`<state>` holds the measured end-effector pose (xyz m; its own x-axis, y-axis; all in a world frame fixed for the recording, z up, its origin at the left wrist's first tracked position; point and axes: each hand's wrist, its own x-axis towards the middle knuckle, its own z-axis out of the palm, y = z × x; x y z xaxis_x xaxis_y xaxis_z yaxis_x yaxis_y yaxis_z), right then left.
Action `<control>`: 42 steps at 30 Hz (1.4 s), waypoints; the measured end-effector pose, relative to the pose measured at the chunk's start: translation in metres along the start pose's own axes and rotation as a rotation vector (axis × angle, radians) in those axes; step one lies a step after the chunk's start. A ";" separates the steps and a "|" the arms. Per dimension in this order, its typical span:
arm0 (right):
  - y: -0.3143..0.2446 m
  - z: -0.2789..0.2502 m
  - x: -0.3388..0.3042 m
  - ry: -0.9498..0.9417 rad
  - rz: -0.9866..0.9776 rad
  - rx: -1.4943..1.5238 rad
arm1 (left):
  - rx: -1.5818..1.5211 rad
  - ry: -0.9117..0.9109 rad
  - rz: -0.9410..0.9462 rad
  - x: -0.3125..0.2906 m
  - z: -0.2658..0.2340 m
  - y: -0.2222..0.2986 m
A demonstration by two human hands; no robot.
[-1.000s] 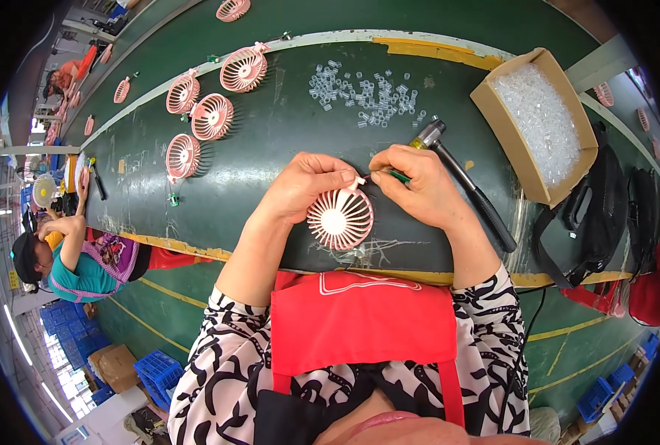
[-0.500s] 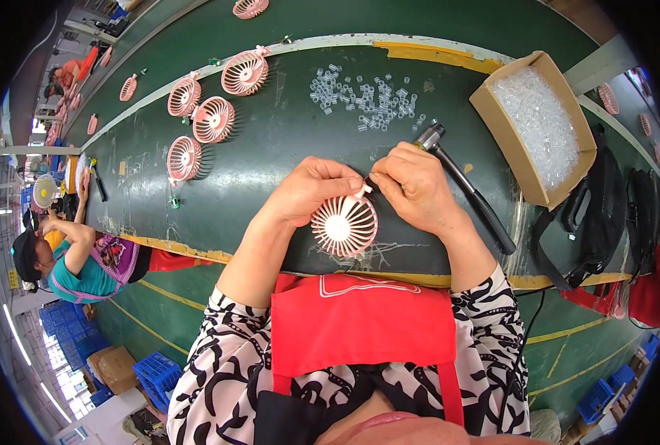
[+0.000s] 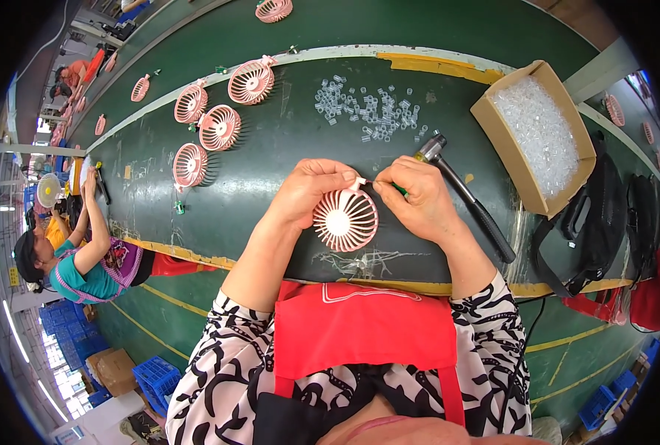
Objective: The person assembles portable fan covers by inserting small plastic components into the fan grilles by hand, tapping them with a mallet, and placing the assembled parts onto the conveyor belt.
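Note:
A pale pink fan cage (image 3: 345,222) with curved ribs and a white round middle is in front of me, its short neck up. My left hand (image 3: 307,191) pinches it at the neck between thumb and fingers. Just right of the neck, my right hand (image 3: 421,199) is closed on a small green circuit board (image 3: 399,189), mostly covered by the fingers. A thin dark wire seems to run between board and neck; its end is too small to make out. A hammer (image 3: 472,204) with a black handle lies right of my right hand.
Several pink fan cages (image 3: 219,127) lie at the left on the dark green bench. Beyond my hands are scattered clear short tubes (image 3: 374,111). A cardboard box (image 3: 509,158) full of them stands right, near a black bag (image 3: 597,211). A co-worker (image 3: 85,271) is far left.
My right hand has shifted slightly right and down from the fan's neck, and the green board now shows between its fingers. My left hand still holds the cage.

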<state>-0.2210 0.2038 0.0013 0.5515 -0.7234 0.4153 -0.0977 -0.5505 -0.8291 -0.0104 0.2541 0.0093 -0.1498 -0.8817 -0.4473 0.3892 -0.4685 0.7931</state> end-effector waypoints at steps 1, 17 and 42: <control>0.000 -0.001 0.001 0.002 -0.003 -0.005 | -0.029 0.020 0.011 0.001 0.000 0.000; 0.002 -0.001 -0.001 -0.123 0.333 0.207 | -0.004 0.021 0.073 0.009 0.007 -0.010; 0.006 0.001 -0.004 -0.037 0.475 0.444 | -0.041 0.237 0.109 0.012 0.007 -0.002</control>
<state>-0.2231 0.2039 -0.0061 0.5614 -0.8265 -0.0413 0.0094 0.0563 -0.9984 -0.0198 0.2445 0.0054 0.1104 -0.8869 -0.4486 0.4289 -0.3647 0.8265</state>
